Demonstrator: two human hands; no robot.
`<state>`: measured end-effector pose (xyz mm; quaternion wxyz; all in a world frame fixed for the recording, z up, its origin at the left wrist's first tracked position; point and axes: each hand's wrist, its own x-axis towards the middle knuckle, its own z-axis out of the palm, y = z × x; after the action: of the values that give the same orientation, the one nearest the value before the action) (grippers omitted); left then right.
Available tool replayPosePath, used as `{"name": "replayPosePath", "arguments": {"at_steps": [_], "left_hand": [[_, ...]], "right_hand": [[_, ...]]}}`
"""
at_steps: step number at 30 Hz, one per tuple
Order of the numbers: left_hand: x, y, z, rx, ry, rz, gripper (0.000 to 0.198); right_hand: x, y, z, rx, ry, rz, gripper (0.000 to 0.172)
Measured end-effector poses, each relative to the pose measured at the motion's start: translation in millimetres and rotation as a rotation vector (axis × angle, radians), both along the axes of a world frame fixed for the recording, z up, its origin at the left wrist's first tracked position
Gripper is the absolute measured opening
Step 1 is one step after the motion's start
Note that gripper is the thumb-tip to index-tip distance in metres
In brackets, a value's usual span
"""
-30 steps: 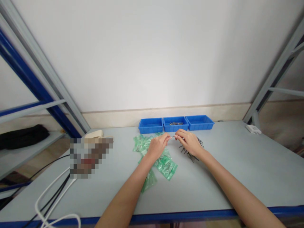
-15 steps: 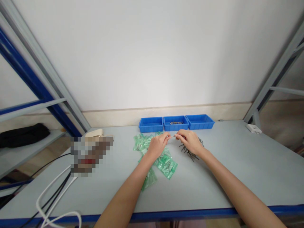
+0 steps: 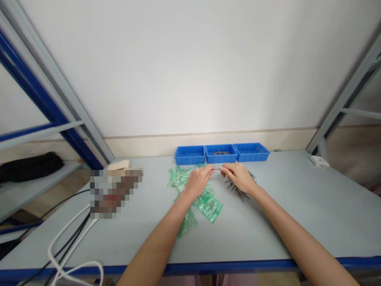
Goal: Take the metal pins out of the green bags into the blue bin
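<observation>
Above the table, a thin metal rod (image 3: 217, 169) spans the small gap between my fingertips; its exact kind is too small to tell. My left hand (image 3: 200, 179) pinches its left end, over the green plastic bags (image 3: 209, 206), which hold small pale parts. At the other end, my right hand (image 3: 237, 176) is closed on it with thumb and fingers. Partly hidden under that hand lies a loose pile of thin dark metal rods (image 3: 241, 194).
Behind my hands stand a left blue bin (image 3: 190, 160), a middle blue bin (image 3: 222, 159) holding several thin metal pieces, and a right blue bin (image 3: 252, 157). White cables (image 3: 55, 242) run along the left. A small white box (image 3: 319, 161) sits far right.
A whitish bit showed between the fingertips earlier; now a thin dark rod stretches between them. Both hands stay in nearly the same place, and the view has shifted slightly.
</observation>
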<state>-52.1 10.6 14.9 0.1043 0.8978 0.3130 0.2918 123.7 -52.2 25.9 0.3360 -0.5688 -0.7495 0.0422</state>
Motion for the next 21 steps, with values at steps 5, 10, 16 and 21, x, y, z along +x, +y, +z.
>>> {"name": "replayPosePath", "arguments": {"at_steps": [5, 10, 16, 21], "left_hand": [[-1.0, -0.7, 1.5, 0.016, 0.019, 0.009, 0.033], [-0.8, -2.4, 2.6, 0.001, 0.022, 0.011, 0.036], [-3.6, 4.3, -0.4, -0.007, -0.037, 0.018, 0.044], [-7.2, 10.6, -1.6, -0.044, -0.097, 0.037, 0.05]], "right_hand": [[0.1, 0.7, 0.0, 0.01, 0.036, -0.027, 0.026], [-1.6, -1.1, 2.7, 0.01, 0.023, 0.013, 0.034], [-0.9, 8.7, -1.8, -0.107, 0.217, -0.006, 0.05], [9.9, 61.8, 10.0, -0.296, 0.636, -0.178, 0.054]]}}
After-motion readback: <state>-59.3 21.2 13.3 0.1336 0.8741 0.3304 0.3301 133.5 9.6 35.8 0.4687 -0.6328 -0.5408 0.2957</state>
